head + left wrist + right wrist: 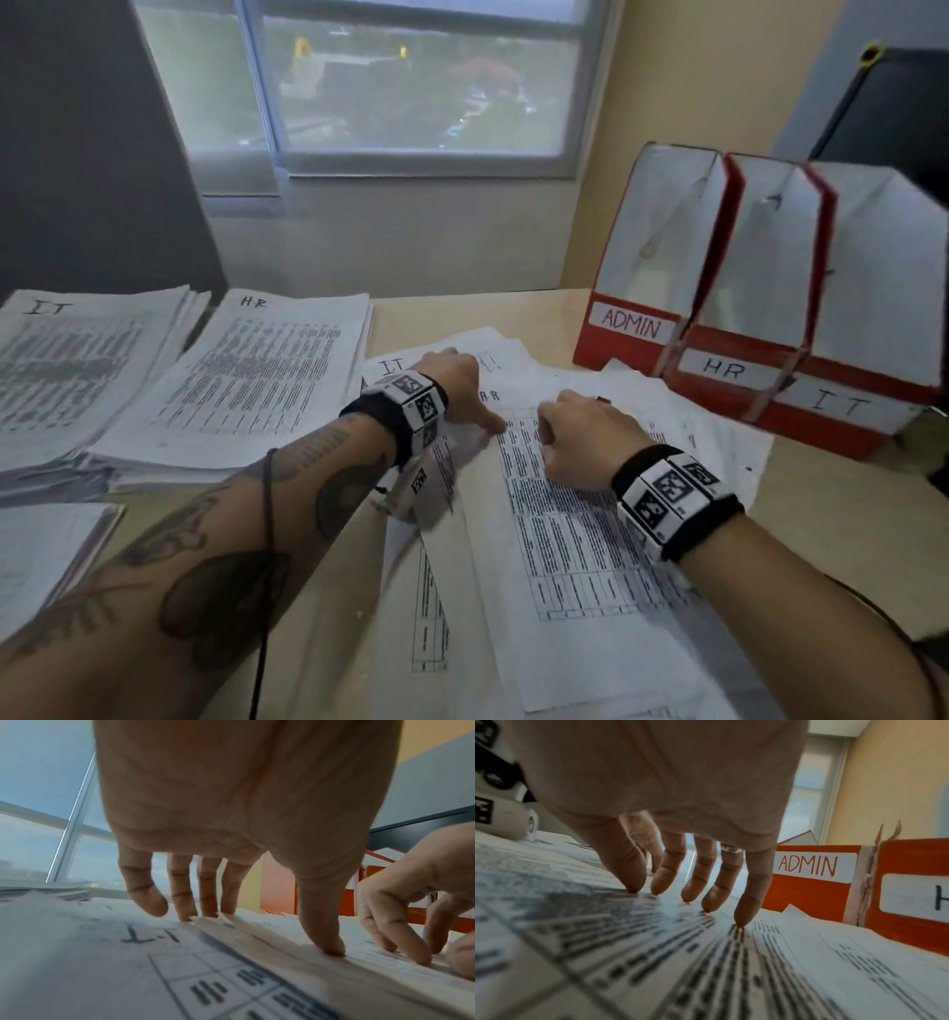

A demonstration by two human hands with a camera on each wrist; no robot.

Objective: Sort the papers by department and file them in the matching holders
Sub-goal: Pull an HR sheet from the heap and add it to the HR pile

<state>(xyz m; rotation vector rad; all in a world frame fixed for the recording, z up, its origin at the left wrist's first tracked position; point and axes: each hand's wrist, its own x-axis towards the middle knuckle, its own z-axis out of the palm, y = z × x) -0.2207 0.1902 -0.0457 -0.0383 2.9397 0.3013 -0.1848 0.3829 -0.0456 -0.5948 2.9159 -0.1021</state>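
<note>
Neither grip holds anything: left hand (454,383) and right hand (580,442) press spread fingertips (741,920) onto the loose unsorted sheets (590,555) at the table's centre, top one marked HR. Sorted IT pile (77,360) and HR pile (267,380) lie at ten o'clock; the holders (760,308) (ADMIN, HR, IT) at two o'clock apparently hold nothing yet. Sorting is partway; filing remains.
</note>
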